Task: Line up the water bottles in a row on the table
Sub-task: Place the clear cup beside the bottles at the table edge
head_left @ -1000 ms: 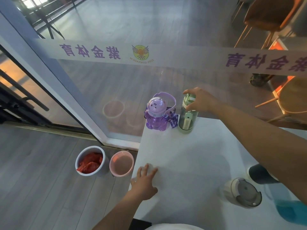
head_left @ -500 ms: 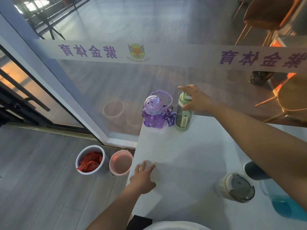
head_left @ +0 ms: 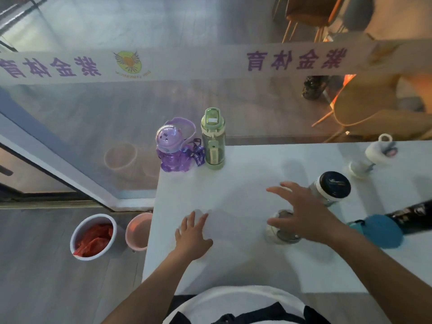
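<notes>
A purple bear-shaped bottle (head_left: 171,150) and a green bottle (head_left: 213,140) stand side by side at the far left corner of the white table (head_left: 233,265). My right hand (head_left: 304,212) hovers, fingers spread, over a cream bottle with a grey lid (head_left: 280,228) and partly hides it; whether it touches is unclear. A black-lidded bottle (head_left: 333,189) stands just behind it. A white bottle with a loop handle (head_left: 376,156) is at the far right. A blue bottle (head_left: 378,230) sits right of my hand. My left hand (head_left: 192,235) lies flat on the table, holding nothing.
A glass wall with a printed band (head_left: 210,64) runs along the table's far edge. On the floor to the left stand a white bucket with red cloth (head_left: 93,237) and a pink bucket (head_left: 139,230). A dark patterned object (head_left: 413,212) lies at the right edge.
My right hand let go of the green bottle beside the purple one and drew back right, over the cream bottle. The camera tilted, bringing more bottles into view.
</notes>
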`<state>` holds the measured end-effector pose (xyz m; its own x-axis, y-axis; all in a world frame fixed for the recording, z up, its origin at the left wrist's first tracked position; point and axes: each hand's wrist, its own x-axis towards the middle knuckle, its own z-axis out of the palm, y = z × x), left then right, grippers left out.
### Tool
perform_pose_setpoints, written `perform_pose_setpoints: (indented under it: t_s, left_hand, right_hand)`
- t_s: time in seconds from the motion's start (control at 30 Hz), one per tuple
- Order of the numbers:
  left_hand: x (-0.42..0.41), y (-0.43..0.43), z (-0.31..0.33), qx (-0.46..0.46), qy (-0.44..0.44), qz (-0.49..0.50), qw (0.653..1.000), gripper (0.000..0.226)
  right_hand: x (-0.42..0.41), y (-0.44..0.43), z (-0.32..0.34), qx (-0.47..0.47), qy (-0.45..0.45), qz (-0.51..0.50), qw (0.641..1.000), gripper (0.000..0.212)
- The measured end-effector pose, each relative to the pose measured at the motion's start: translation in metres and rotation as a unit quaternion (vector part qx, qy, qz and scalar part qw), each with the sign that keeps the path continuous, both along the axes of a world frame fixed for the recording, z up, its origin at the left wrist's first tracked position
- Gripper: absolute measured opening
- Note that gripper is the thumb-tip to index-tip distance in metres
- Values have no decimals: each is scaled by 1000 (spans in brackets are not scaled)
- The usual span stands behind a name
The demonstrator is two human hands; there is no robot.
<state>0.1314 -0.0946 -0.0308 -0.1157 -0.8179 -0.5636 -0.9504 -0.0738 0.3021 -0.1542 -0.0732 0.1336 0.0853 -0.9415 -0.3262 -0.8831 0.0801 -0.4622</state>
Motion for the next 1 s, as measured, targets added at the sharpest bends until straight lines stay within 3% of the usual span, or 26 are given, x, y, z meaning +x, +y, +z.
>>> perform_pose_setpoints:
  t_s: [0.17, 0.4, 0.53, 0.7, 0.83, 1.0]
  left_hand:
    - [-15, 16, -8, -31, -28, -2, 999, 80]
    - [-19, 22, -10, -29, -49, -15, 998, 77]
    - [-15, 18, -6, -6, -57, -29, 998, 81]
    - [-12, 13, -3, 18, -63, -48, 997, 90]
    - [-12, 16, -8, 1, -48, -33, 998, 87]
    - [-7, 20, -15, -10, -33, -22, 999, 85]
  right_hand:
    - [-16, 47, -37, 37, 73, 51, 995, 94]
    - [-23, 31, -51, -5, 59, 53, 997, 79]
    - [-23, -8, -33, 27, 39, 32, 998, 80]
    - [-14, -89, -20, -25, 17, -22, 999, 78]
    - [-3, -157, -30, -69, -13, -55, 996, 83]
    - [11, -213, -47, -46, -11, -71, 996, 85]
